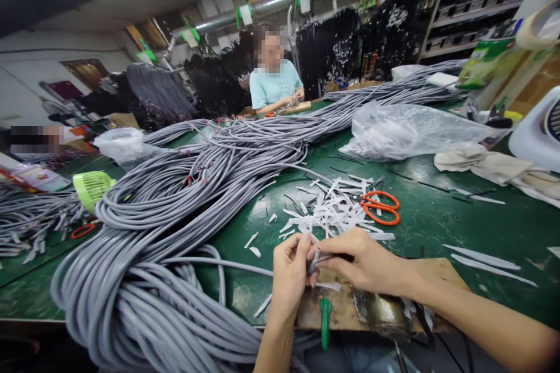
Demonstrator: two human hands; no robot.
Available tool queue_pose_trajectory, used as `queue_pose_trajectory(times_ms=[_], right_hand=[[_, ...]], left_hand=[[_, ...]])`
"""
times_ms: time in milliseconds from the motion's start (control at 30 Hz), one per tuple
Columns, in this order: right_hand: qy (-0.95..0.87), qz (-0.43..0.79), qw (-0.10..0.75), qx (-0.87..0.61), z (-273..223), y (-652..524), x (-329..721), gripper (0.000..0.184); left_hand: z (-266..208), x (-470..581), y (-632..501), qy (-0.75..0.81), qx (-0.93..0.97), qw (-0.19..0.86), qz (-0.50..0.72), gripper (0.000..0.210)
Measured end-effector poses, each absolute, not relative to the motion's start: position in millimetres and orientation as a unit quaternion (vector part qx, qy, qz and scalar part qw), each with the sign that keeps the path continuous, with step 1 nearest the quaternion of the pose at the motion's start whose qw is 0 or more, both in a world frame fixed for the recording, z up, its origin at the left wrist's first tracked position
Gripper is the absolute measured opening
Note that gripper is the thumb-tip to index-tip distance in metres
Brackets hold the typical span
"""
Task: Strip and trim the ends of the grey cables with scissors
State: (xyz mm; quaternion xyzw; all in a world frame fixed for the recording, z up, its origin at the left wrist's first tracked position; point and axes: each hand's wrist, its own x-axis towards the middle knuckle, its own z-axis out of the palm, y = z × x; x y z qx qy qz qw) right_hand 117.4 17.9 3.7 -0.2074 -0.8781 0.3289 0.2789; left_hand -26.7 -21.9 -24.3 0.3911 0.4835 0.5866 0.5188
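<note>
My left hand (289,271) is closed round a grey cable (249,268) close to its end, which pokes out between thumb and fingers. From the right, my right hand (361,259) meets it with fingers pinched at the cable's tip; the exact bit between them is partly hidden. Both hands are just over a wooden board (315,312) at the table's near edge. A green clamp handle (325,320) and a worn metal block (385,312) are on that board. Beyond my hands, white paper-like strips (328,213) lie heaped beside orange-handled scissors (380,208).
Thick coils of grey cable (144,227) cover the left and hang over the edge of the green table (437,221). A plastic bag (402,128), a cloth (490,169) and a white fan (538,128) stand right. Opposite sits a co-worker (275,84).
</note>
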Motion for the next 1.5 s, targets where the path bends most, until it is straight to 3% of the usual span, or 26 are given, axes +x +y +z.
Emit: queue_pose_trajectory(times_ms=[300, 500, 833, 933, 1067, 1300, 1500], right_hand=[[-0.898, 0.215, 0.309, -0.225, 1.7, 16.1, 119.2, 0.020], [-0.885, 0.196, 0.333, -0.260, 3.1, 12.4, 119.4, 0.011], [-0.848, 0.168, 0.370, -0.340, -2.9, 23.1, 120.9, 0.009], [-0.821, 0.233, 0.378, -0.358, -2.0, 27.7, 121.9, 0.010], [-0.818, 0.337, 0.373, -0.279, 7.3, 23.7, 119.4, 0.016], [-0.857, 0.254, 0.372, -0.250, 10.4, 20.8, 119.2, 0.015], [-0.838, 0.249, 0.384, -0.296, 1.2, 24.4, 120.8, 0.012]], left_hand=[[-25.1, -27.9, -25.0, 0.381, 0.349, 0.505, 0.691, 0.014], [-23.9, -30.8, -31.2, 0.304, 0.421, 0.494, 0.698, 0.010], [-23.1, -35.2, -39.4, 0.306, 0.438, 0.475, 0.699, 0.015], [-25.6, -37.8, -38.1, 0.360, 0.427, 0.486, 0.672, 0.017], [-26.4, -31.5, -38.2, 0.478, 0.503, 0.408, 0.593, 0.027], [-26.0, -31.1, -35.5, 0.501, 0.598, 0.354, 0.516, 0.035], [-27.0, -29.7, -32.7, 0.494, 0.633, 0.329, 0.497, 0.016]])
